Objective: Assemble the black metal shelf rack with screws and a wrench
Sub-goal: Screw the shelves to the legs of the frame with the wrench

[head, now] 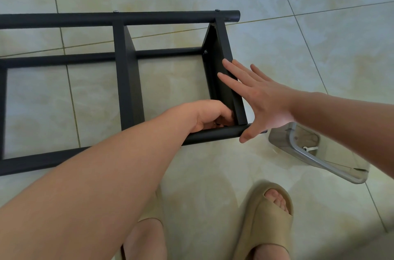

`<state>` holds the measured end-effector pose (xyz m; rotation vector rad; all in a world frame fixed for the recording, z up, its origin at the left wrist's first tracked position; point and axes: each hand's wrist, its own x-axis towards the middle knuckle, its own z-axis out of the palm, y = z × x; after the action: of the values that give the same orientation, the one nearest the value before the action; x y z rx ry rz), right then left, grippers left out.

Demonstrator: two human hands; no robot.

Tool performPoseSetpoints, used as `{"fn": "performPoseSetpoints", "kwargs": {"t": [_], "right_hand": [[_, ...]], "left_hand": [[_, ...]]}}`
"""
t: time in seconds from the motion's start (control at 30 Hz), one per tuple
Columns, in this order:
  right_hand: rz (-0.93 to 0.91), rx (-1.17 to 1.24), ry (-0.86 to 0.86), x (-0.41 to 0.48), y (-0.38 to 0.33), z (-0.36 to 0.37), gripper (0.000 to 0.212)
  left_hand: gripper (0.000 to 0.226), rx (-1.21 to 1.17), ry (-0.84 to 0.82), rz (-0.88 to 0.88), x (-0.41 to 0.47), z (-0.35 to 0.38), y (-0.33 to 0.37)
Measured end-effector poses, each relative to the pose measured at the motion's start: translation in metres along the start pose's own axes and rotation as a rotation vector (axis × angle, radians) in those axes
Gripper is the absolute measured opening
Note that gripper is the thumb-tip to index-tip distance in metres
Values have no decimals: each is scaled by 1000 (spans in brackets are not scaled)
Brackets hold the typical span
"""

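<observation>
One black rack (149, 18) lies on the floor (277, 25), two cross panels (128, 72) counted. Right hand (262, 102) presses the end panel (217, 53), fingers straight. Left hand (210, 116) has fingers curled at its corner; whether they grasp anything cannot be told.

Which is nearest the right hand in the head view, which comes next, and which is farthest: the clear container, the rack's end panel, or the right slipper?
1. End panel: touching, under the right hand.
2. Clear container: just below it, lower right.
3. Right slipper: bottom of frame, well below.
</observation>
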<state>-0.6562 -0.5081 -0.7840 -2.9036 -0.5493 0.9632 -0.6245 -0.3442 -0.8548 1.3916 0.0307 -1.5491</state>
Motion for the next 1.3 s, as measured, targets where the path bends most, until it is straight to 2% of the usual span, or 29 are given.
{"fn": "performPoseSetpoints", "kwargs": {"t": [0.13,0.47,0.57,0.63,0.7,0.83,1.07,1.2,1.3], "right_hand": [[-1,1,3,0,0,1,150],[-9,7,11,1,1,2,149],[-9,4,13,1,1,2,149],[-9,-1,14,1,1,3,150],[-9,3,13,1,1,2,150],[-9,11,10,1,2,3,149],[-8,7,15,1,1,3,149],[-8,3,17,1,1,2,149],[-5,-2,11,1,1,3,150]], "left_hand": [[8,107,75,0,1,2,0],[23,18,36,49,-1,1,1],[17,-10,14,-10,-2,1,2],[13,74,38,-21,-2,1,1],[10,132,60,4,-1,2,0],[7,104,60,50,1,1,-1],[22,-2,33,44,0,0,0],[11,46,28,-9,-2,1,1],[11,83,65,19,0,1,0]]}}
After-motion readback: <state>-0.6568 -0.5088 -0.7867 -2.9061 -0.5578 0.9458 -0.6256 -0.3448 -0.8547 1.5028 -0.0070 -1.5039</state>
